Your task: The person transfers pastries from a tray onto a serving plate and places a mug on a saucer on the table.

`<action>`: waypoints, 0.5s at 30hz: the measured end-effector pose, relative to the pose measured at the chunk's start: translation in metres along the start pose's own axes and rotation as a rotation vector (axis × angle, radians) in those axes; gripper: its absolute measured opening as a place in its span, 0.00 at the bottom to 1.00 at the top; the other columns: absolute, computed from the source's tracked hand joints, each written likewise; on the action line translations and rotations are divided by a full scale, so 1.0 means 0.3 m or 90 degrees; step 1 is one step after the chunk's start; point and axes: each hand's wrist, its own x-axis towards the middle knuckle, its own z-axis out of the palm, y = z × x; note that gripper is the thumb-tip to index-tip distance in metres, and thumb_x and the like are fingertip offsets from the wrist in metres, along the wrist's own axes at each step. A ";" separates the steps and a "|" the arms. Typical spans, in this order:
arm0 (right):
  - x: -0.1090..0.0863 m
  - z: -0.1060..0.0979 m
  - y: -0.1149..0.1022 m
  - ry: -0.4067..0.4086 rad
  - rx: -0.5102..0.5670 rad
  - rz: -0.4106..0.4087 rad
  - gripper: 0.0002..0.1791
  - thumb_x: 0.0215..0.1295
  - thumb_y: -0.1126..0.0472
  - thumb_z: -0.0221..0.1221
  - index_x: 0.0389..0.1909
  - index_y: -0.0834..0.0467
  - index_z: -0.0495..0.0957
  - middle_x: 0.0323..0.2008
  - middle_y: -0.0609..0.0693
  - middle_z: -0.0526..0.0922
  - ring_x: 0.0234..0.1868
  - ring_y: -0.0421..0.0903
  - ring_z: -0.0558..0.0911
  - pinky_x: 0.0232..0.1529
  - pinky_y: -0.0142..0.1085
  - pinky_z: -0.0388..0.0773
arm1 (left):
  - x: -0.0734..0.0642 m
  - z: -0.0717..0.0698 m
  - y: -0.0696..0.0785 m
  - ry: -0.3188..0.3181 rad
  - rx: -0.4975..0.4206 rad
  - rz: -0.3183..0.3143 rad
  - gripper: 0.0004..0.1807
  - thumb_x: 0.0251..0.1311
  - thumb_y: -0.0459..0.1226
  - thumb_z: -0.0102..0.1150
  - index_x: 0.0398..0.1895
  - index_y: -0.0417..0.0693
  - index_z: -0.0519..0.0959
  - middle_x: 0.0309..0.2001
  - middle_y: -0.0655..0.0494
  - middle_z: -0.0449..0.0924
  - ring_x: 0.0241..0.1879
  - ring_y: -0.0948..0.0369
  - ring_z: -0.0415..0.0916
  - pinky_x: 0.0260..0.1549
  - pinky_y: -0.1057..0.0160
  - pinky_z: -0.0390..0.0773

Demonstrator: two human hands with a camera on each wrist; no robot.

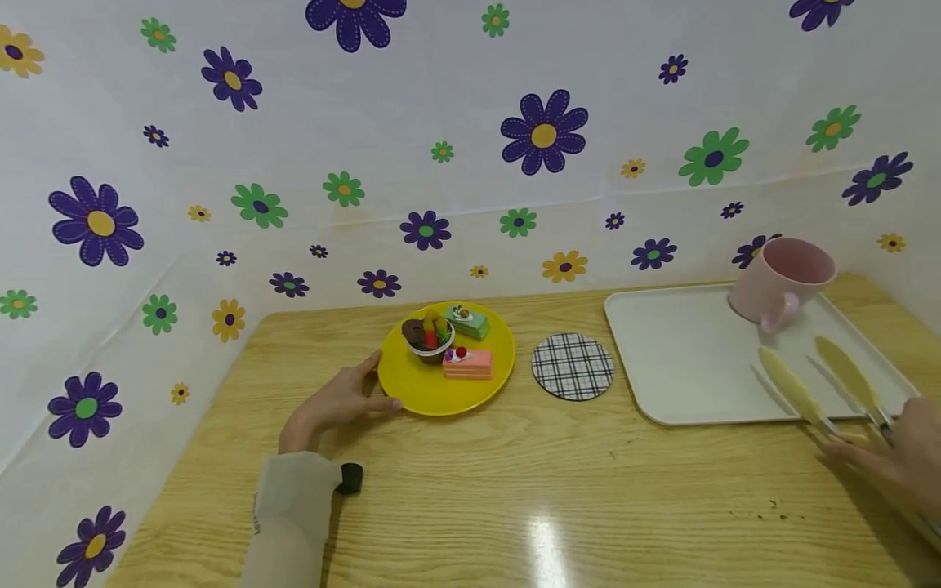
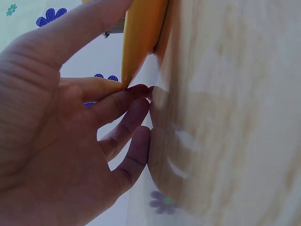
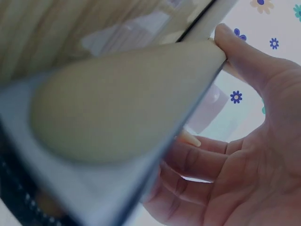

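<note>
My left hand (image 1: pixel 341 400) is at the left side of a yellow plate (image 1: pixel 412 392), thumb and index finger touching its rim. In the left wrist view the other fingers rest on the table beside the plate (image 2: pixel 141 33). On the plate sit a fruit-topped cupcake (image 1: pixel 430 347), a green cake slice (image 1: pixel 474 325) and a pink cake slice (image 1: pixel 469 367). At the far right, my right hand (image 1: pixel 893 461) grips tongs (image 1: pixel 794 388) with cream-coloured tips. The tips are spread apart over the front of a white tray (image 1: pixel 676 359). In the right wrist view, the tongs (image 3: pixel 127 103) cross the palm side, with thumb and fingers around them.
A pink mug (image 1: pixel 764 286) stands at the tray's back right, its handle toward the front. Between plate and tray lies a round checked coaster (image 1: pixel 573 366). A flower-printed sheet (image 1: pixel 470 188) hangs behind the wooden table (image 1: pixel 470 490) and along its left side.
</note>
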 end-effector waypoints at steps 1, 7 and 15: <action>0.002 -0.003 -0.002 0.005 -0.014 -0.009 0.49 0.39 0.15 0.24 0.06 0.61 0.50 0.06 0.47 0.51 0.07 0.41 0.53 0.06 0.31 0.51 | -0.001 -0.001 0.000 0.001 0.001 0.001 0.58 0.46 0.57 0.63 0.71 0.40 0.42 0.70 0.43 0.43 0.68 0.47 0.40 0.63 0.45 0.45; 0.012 0.001 -0.005 0.121 -0.062 -0.074 0.44 0.43 0.16 0.18 0.03 0.55 0.45 0.03 0.46 0.48 0.05 0.40 0.49 0.05 0.30 0.46 | 0.000 -0.002 0.007 0.002 -0.007 0.009 0.57 0.46 0.56 0.64 0.71 0.40 0.42 0.70 0.43 0.44 0.68 0.47 0.40 0.63 0.45 0.45; -0.010 0.011 0.005 0.135 -0.013 0.037 0.55 0.32 0.12 0.23 0.04 0.67 0.51 0.05 0.52 0.52 0.05 0.44 0.52 0.05 0.32 0.47 | 0.006 -0.002 0.012 0.000 -0.016 0.005 0.57 0.47 0.56 0.64 0.71 0.40 0.43 0.70 0.43 0.44 0.68 0.47 0.40 0.63 0.45 0.44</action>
